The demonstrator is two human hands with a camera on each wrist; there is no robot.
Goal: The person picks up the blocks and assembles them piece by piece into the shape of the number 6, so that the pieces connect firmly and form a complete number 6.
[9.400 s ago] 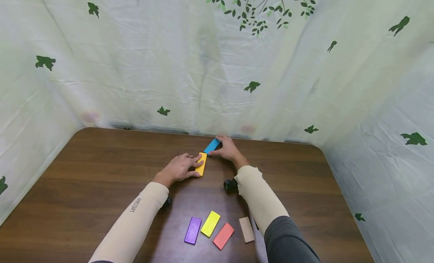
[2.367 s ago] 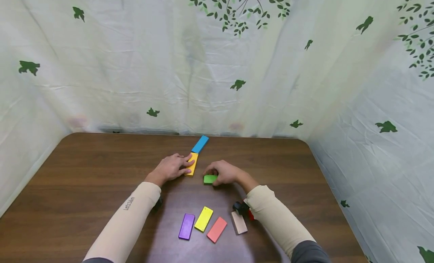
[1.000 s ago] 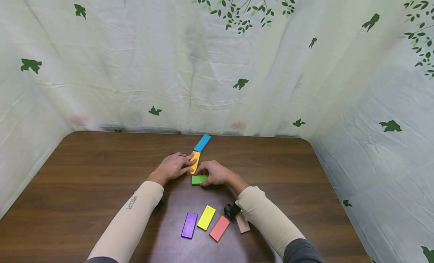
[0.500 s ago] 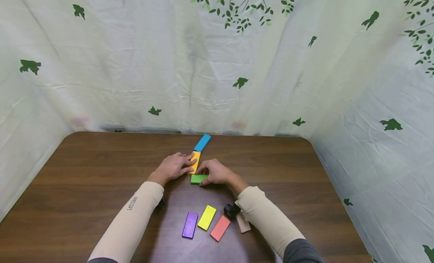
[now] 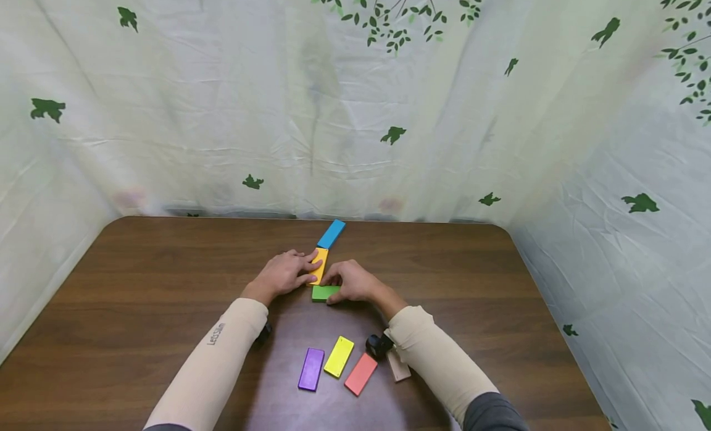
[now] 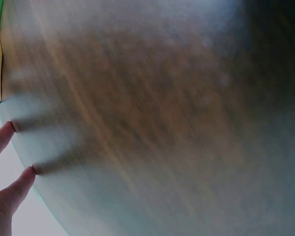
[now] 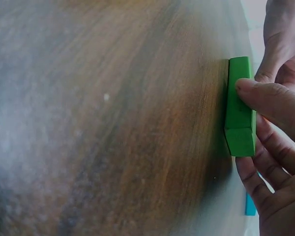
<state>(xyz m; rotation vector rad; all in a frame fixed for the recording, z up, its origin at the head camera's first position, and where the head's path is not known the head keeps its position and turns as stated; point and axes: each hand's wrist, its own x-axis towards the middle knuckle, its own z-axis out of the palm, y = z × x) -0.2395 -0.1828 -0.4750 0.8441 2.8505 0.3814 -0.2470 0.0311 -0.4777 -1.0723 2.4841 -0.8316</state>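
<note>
Right hand (image 5: 358, 281) has the green block (image 5: 322, 294) pinched between thumb and fingers, lying crosswise on the counter (image 5: 166, 276) right at the near end of the orange block (image 5: 319, 274). Left hand (image 5: 284, 273) has its fingers pretty loosely spread, a couple resting on that orange one. Blue block (image 5: 331, 233) sits slanted off its far end. Closer in there's purple (image 5: 311, 369), yellow (image 5: 339, 357) and coral (image 5: 361, 374) blocks, plus a tan one (image 5: 399, 367) partly under the right sleeve (image 5: 430, 344).
</note>
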